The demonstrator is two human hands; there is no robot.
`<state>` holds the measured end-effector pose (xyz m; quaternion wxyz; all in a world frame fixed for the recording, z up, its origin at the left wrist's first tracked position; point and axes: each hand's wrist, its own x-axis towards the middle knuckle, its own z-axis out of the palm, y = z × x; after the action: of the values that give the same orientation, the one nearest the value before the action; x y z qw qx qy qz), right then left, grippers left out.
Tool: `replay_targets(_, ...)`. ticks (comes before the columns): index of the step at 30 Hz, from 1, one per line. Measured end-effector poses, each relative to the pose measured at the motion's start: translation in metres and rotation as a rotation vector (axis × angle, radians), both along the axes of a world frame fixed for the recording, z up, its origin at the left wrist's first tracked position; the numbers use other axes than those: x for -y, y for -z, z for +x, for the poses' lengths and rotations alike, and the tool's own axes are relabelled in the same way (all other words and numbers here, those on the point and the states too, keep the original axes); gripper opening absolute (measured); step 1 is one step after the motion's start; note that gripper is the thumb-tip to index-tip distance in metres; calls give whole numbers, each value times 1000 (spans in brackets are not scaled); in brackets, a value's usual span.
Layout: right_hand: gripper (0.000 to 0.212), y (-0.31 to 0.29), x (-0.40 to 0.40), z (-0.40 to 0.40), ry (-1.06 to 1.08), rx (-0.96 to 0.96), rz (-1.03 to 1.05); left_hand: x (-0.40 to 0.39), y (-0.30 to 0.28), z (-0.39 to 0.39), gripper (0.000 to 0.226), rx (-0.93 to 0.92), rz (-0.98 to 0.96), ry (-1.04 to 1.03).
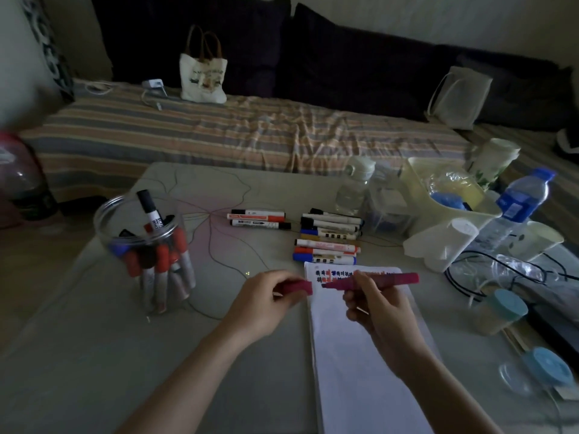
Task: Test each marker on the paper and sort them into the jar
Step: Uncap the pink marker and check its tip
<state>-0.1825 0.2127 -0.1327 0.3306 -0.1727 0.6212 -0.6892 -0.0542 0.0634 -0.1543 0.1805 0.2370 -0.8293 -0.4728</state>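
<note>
At the far left of the tabletop (94,355) stands the jar (142,249), clear and upright, packed with markers cap-down, red and blue ends showing, one black-capped marker poking out above its rim. Further right, two loose groups of markers lie flat side by side: three (258,219) near the middle, a bigger stack (327,238) just beyond the top edge of the paper (360,355).

My left hand (266,303) reaches in from below, forearm slanting up and to the right, wrist slightly bent. Its fingers are curled round a red cap (297,287), which sits just off the paper's left edge, open end facing right.

My right hand (374,303) comes in from the lower right, forearm crossing the paper. Its fingers pinch a red marker (376,282) in a writing grip, the body lying almost level, tip pointing left toward the cap and close to it, the rear end sticking out to the right. The tip hovers over the top of the paper, where rows of red and blue test scribbles (332,275) already sit. Whether the tip touches the sheet I cannot tell.

At the right stand a pale basket (419,195) and a bottle (517,208).
</note>
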Motion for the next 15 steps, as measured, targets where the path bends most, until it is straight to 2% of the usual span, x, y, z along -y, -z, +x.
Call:
replay_targets(6, 26, -4, 17, 17, -30, -26, -5, 2, -8, 7, 14, -69, 197, 7)
replay_targets(9, 27, -4, 22, 23, -80, -49, 1, 3, -10, 9, 12, -85, 227, 34)
replay_targets(12, 32, -3, 27, 23, -44, -50, 46, 4, -11, 11, 15, -87, 245, 31)
replay_targets(15, 36, -2, 28, 21, -40, -32, 55, 5, -11, 9, 15, -98, 194, 4)
